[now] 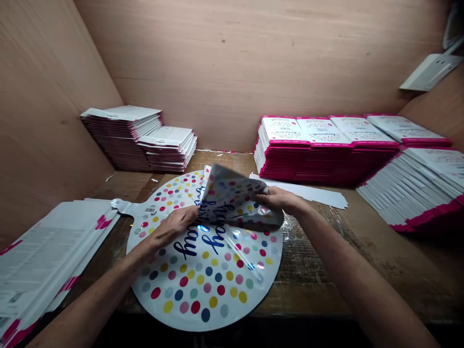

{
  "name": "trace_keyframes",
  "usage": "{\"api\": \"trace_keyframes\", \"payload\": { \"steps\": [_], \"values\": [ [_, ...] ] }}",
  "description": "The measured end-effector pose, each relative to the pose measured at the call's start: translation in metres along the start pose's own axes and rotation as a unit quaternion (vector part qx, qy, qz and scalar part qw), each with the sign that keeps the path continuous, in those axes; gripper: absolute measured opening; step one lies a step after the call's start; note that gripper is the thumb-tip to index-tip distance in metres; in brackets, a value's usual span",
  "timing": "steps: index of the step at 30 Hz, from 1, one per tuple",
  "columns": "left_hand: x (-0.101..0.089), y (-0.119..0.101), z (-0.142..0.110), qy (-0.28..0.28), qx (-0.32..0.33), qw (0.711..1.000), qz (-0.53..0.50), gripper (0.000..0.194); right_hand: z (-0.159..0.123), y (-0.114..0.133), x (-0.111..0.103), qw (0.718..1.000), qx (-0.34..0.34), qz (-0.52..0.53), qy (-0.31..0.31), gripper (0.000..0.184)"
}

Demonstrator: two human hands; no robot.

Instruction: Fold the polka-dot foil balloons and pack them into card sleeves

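Note:
A flat, round foil balloon (203,290) lies in front of me, white with coloured dots and blue script lettering. Its neck points left and its lower edge overhangs the table's front edge. My right hand (275,199) is closed on a raised, bent-over part of the balloon, whose greyish underside shows. At the fold, near the lettering, my left hand (179,220) rests low over the balloon with its fingers together at the bent foil. The fingertips of the left hand are partly hidden by the fold.
Stacks of white-and-pink printed packets stand at the back left (119,140), back right (308,159) and far right (416,188). More flat packets (50,256) lie at the left. A white card strip (315,193) lies behind my right hand. Wooden panels (203,67) enclose the table.

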State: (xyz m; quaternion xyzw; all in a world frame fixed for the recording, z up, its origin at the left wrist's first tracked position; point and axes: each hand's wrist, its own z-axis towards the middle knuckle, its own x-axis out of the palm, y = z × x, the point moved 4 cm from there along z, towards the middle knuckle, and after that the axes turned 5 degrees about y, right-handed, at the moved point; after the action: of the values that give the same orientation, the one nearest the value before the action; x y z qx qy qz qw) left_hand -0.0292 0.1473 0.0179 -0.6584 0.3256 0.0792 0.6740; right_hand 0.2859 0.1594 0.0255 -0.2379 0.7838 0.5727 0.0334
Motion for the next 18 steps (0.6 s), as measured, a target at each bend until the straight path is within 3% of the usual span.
{"api": "trace_keyframes", "payload": {
  "steps": [2, 6, 8, 10, 12, 14, 16, 18],
  "values": [
    [0.007, 0.001, 0.011, -0.013, -0.024, 0.999, 0.041, 0.043, 0.004, -0.014, -0.005, 0.995, 0.02, 0.036, -0.086, 0.042],
    [0.015, 0.013, 0.028, -0.086, -0.083, 0.988, 0.1, 0.03, -0.023, -0.046, 0.002, 0.983, -0.045, 0.047, -0.17, 0.054],
    [0.018, 0.018, 0.03, -0.105, -0.093, 0.984, 0.108, 0.024, -0.034, -0.058, 0.005, 0.974, -0.075, -0.01, -0.215, 0.056],
    [0.019, 0.018, 0.027, -0.138, -0.094, 0.979, 0.12, 0.026, -0.034, -0.063, 0.006, 0.95, -0.07, -0.131, -0.274, 0.054],
    [0.019, 0.011, 0.022, -0.185, -0.076, 0.966, 0.163, 0.04, -0.025, -0.062, 0.005, 0.919, -0.052, -0.23, -0.315, 0.05],
    [0.023, -0.002, 0.018, -0.224, -0.023, 0.946, 0.234, 0.05, -0.014, -0.059, 0.004, 0.909, -0.034, -0.27, -0.316, 0.044],
    [0.031, -0.013, 0.019, -0.204, 0.06, 0.926, 0.312, 0.05, -0.01, -0.055, 0.004, 0.909, -0.02, -0.283, -0.306, 0.039],
    [0.041, -0.013, 0.025, -0.138, 0.102, 0.912, 0.374, 0.051, -0.017, -0.048, 0.007, 0.898, -0.021, -0.308, -0.315, 0.035]
  ]
}}
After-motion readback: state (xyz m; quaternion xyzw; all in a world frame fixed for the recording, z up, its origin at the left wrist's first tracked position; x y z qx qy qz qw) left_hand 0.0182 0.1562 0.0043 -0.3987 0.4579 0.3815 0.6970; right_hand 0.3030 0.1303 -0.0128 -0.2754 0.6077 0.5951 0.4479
